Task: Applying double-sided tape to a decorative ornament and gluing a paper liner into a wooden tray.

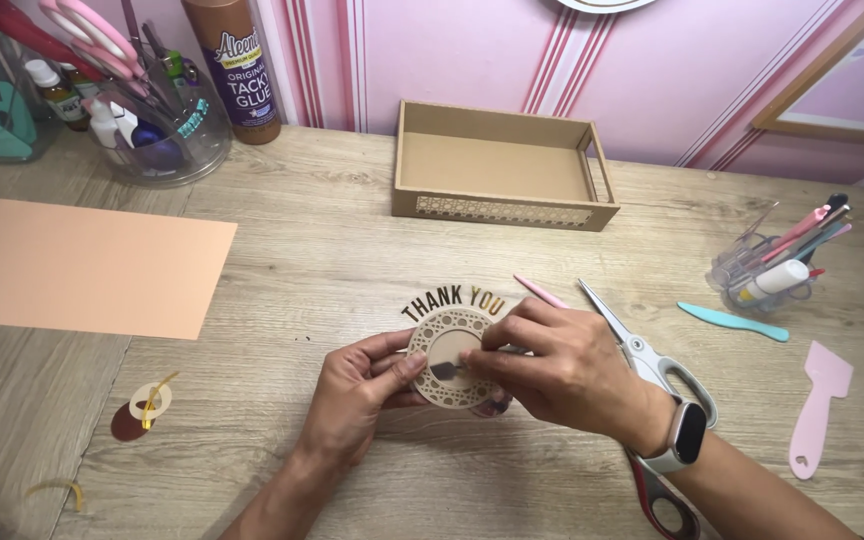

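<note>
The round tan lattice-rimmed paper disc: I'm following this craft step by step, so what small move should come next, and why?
Probably press the small dark piece flat onto the round tan lattice-rimmed paper disc. The right hand holds that piece at the disc's plain centre, while the left hand steadies the disc's edge.

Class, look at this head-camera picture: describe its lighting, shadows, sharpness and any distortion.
Head view: soft, even light, with only faint shadows under the left hand and right hand; the round lattice card and wooden tray look sharp; the corners darken and the table edge bows slightly, as with a wide lens.
</note>
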